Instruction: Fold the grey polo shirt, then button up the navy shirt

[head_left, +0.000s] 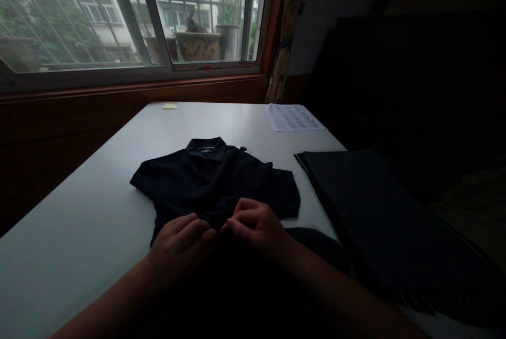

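Note:
A dark navy short-sleeved shirt [174, 183] lies front up on the white table, its collar toward the window and its sleeves spread to both sides. Buttons run down its front from the collar. My left hand [185, 239] is closed on the shirt's front, fingers curled into the cloth. Close beside it, my right hand [253, 223] pinches the shirt's front with thumb and fingertips. The two sets of fingertips nearly meet at the middle of the shirt. Whether a button is between them is too dark to tell. The shirt's lower part is lost in shadow.
Folded dark cloth with a fringed edge [363, 212] lies at the table's right side. Printed sheets [294, 117] rest at the far right corner of the white table [106, 170]. A yellow note [169, 106] is at the far left. A small round white-and-black object [245, 149] shows behind the shirt.

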`<state>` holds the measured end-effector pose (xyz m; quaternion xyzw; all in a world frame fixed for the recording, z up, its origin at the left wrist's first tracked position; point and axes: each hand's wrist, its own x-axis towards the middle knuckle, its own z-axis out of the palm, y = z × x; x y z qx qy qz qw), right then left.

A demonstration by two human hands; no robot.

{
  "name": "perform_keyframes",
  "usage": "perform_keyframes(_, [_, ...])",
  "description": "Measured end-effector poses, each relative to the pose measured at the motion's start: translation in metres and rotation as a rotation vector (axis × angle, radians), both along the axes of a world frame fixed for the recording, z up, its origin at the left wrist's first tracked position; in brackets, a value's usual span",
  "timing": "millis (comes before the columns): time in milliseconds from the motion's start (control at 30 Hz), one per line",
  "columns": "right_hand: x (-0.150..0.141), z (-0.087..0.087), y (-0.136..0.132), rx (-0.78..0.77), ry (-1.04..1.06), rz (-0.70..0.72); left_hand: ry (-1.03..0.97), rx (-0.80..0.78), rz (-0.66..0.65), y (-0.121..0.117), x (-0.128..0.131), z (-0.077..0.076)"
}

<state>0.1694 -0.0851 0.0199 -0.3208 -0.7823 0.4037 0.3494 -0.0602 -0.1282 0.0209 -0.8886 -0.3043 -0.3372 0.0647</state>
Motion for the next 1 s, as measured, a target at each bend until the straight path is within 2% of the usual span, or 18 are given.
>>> perform_keyframes(333, [0.0025, 0.0029, 0.0045, 0.125, -0.015, -0.043, -0.010, -0.002, 0.006, 0.0009, 0.0009, -0.0023])
perform_keyframes(667, [0.0071, 0.0013, 0.0072, 0.203, 0.010, 0.026, -0.044, -0.014, -0.003, 0.0014, 0.0008, -0.0012])
perform_keyframes(1000, [0.0064, -0.0044, 0.0071, 0.323, -0.065, 0.060, -0.029, 0.024, -0.012, 0.0008, 0.0012, 0.0003])
